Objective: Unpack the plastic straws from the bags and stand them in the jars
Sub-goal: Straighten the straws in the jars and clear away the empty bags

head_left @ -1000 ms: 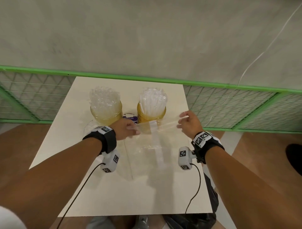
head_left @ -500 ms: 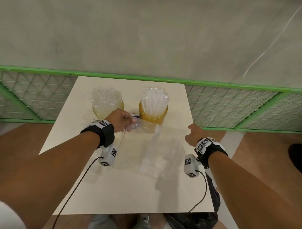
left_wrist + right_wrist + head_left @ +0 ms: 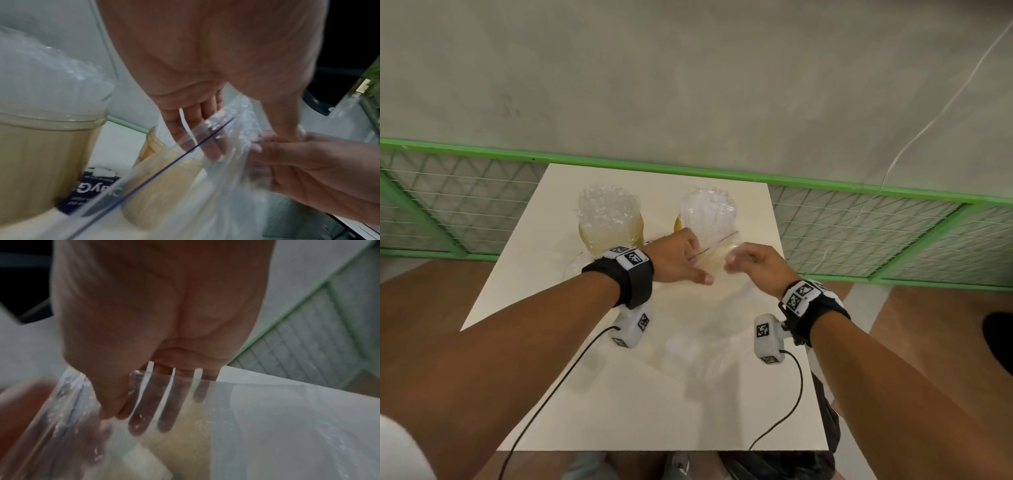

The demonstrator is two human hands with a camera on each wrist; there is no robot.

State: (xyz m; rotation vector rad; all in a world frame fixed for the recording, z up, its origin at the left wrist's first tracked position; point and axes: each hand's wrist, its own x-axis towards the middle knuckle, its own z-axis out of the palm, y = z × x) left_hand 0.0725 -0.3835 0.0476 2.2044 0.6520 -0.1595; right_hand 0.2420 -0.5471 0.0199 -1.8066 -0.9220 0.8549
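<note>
Two amber jars stand at the back of the white table (image 3: 551, 394). The left jar (image 3: 594, 244) and the right jar (image 3: 677, 224) are each packed with upright clear straws (image 3: 707, 209). Just in front of the right jar, both hands hold up a clear zip bag (image 3: 709, 308) with a blue seal line; it hangs limp and looks empty. My left hand (image 3: 698, 262) pinches its top edge, fingers behind the film (image 3: 211, 146). My right hand (image 3: 736, 263) pinches the same edge close by, thumb in front and fingers (image 3: 166, 410) behind.
A small dark-purple labelled pack (image 3: 92, 194) lies between the jars. A green mesh fence (image 3: 859, 233) runs behind the table before a grey wall. Cables trail from both wrist cameras over the near table. Wooden floor lies on both sides.
The right hand has swung in from the right to meet the left, so the bag's top, stretched wide before, is now gathered between the two hands near the right jar.
</note>
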